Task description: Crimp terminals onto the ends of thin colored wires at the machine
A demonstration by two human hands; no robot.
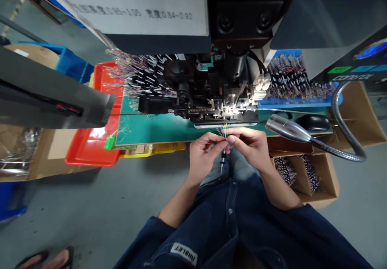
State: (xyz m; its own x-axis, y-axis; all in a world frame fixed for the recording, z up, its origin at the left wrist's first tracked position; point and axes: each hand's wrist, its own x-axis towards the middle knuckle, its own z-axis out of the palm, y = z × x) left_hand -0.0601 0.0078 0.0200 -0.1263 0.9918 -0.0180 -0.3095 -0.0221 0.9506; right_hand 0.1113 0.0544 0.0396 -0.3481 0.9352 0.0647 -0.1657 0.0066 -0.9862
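Observation:
Both hands meet just in front of the machine's lit working area (231, 109). My left hand (207, 154) pinches a small bundle of thin coloured wires (224, 132) from the left. On the right side of the same bundle, the thumb and fingers of my right hand (249, 144) are closed on the wires. The loose wire ends fan out upward toward the machine, and a few stick out to the left. A cable with black and white parts (223, 158) hangs below my fingertips over my lap.
A flexible metal lamp (287, 128) reaches in from the right. Wire bundles lie in a blue tray (298, 101) and a cardboard box (326, 188). A red tray (87, 148) is at left on the green table (157, 130). A person's feet (51, 261) show at bottom left.

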